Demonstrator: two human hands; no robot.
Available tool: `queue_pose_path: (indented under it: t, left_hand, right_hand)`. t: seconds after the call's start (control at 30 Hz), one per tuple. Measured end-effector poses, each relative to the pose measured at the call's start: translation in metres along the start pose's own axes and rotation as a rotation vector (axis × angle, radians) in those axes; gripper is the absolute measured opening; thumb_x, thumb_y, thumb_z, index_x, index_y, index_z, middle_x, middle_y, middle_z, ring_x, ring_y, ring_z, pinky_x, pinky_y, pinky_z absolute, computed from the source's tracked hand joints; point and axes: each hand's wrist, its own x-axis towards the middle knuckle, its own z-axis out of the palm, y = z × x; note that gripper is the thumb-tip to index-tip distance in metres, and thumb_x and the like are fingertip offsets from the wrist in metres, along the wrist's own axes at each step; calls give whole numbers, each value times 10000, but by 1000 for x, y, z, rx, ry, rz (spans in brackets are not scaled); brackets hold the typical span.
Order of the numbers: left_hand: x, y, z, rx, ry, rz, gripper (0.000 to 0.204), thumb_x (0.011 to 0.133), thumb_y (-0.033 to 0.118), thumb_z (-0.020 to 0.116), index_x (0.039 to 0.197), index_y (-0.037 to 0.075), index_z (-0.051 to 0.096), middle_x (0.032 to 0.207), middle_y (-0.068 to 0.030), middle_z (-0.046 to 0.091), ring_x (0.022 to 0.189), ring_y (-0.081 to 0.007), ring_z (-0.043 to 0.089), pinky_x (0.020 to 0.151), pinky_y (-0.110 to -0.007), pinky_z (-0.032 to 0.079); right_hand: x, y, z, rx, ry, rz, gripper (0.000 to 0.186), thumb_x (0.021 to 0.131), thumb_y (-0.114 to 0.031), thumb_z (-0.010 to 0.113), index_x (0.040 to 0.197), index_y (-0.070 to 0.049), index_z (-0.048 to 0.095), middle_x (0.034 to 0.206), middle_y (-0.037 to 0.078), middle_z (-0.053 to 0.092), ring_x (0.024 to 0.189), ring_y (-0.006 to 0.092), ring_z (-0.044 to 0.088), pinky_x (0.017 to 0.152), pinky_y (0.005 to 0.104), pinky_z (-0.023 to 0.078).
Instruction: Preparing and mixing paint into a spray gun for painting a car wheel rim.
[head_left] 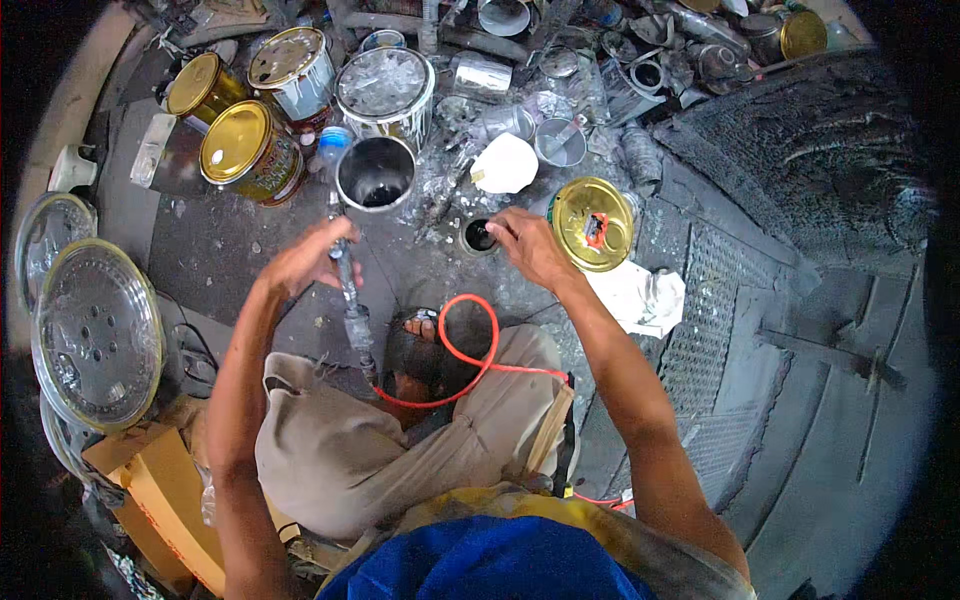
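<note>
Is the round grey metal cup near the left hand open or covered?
Open: the grey cup shows its dark interior, no lid across the rim.

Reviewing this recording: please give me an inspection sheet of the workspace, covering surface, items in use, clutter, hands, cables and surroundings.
Surface: grey floor, stained and spattered.
Items in use: metallic tool; open cup, dark inside; small open container, dark inside.
Clutter: lidded cans, gold-topped tin, crumpled white sheet.
Hands: left hand grips the tool; right hand at the container's rim, contact unclear.
Cables: red hose, looped.
Surroundings: clear round covers and cardboard at left.
</note>
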Motion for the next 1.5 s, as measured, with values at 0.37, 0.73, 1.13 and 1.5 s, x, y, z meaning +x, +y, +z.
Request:
queue_pose_path:
  t: [0.37,0.73,1.13,1.5]
  left_hand:
    - [48,-74,60,-16,-133,-59,641,955,567,591,1295,30,507,963,-140,692,860,-249,730,825,-468,582]
    - [47,-119,91,-63,49,-29,654,922,504,673,1311,4,509,1128,-170,671,926,-293,714,834,-503,608]
    - [64,-162,94,-101,36,-200,623,922,608,640,1229,70,573,988,-121,695,864,-280,719,723,-506,615]
    - [77,-154,102,-49,-29,-223,591,934,641,604,1235,134,562,880,-71,721,748,-239,729,718,-493,612]
  right_hand:
    - [-3,7,1,-90,33,-13,193,992,-163,644,1074,0,706,1007,170,702,876,392,689,779,440,551]
    - [-10,-5,-6,57,62,72,176,990,-143,640,1054,7,705,1012,201,713,904,417,684,801,456,541]
    - [-24,-30,-78,377,238,367,262,1044,-235,612,1126,2,686,760,54,670,607,104,624,573,266,502]
    - [-32,-25,-86,471,288,359,309,1046,-253,622,1121,41,680,789,73,668,619,103,618,574,246,497]
